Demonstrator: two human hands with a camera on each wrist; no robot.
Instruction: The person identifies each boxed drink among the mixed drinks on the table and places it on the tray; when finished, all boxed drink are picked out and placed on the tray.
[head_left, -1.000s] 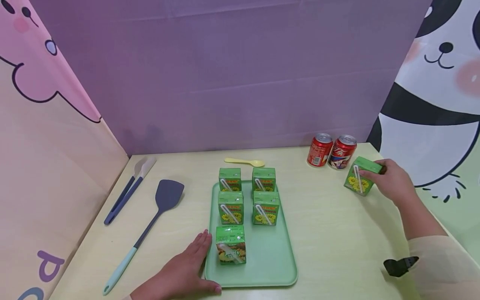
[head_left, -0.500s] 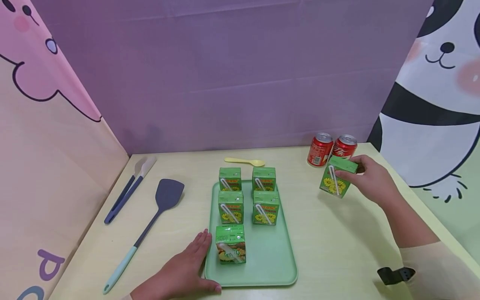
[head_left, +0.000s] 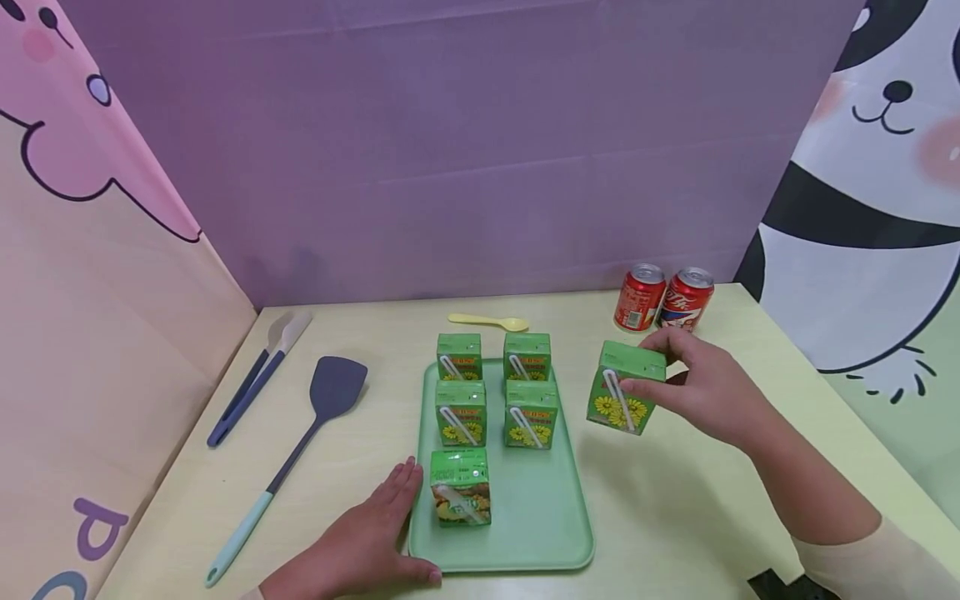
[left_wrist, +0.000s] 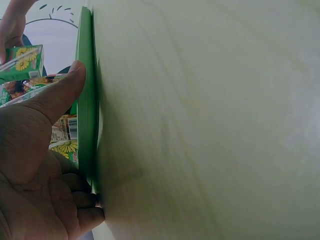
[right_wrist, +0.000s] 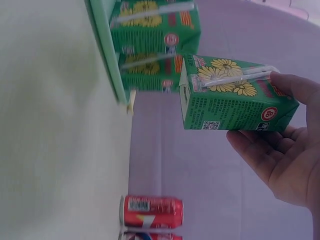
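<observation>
My right hand point(head_left: 701, 387) pinches a green drink carton point(head_left: 626, 387) with yellow flowers and a straw on its front, thumb on the front face. The carton hangs above the table, right of the light green tray point(head_left: 536, 521); the right wrist view shows its side panel with a QR code. Several like cartons point(head_left: 532, 415) stand in two columns on the tray. Nearest me is one carton with a brown picture point(head_left: 461, 489), at the tray's front left. My left hand point(head_left: 360, 529) rests with straight fingers along the tray's left edge, thumb at the near corner.
Two red cans point(head_left: 641, 298) stand at the back right. A yellow spoon point(head_left: 489, 322) lies behind the tray. On the left lie a dark spatula point(head_left: 337, 392) with a mint handle and blue-handled tongs point(head_left: 258, 387). A purple backdrop point(head_left: 487, 150) rises at the table's far edge.
My right hand has carried the drink carton leftward from beside the cans toward the tray and nearer to me. The left hand and the cartons on the tray have stayed in place.
</observation>
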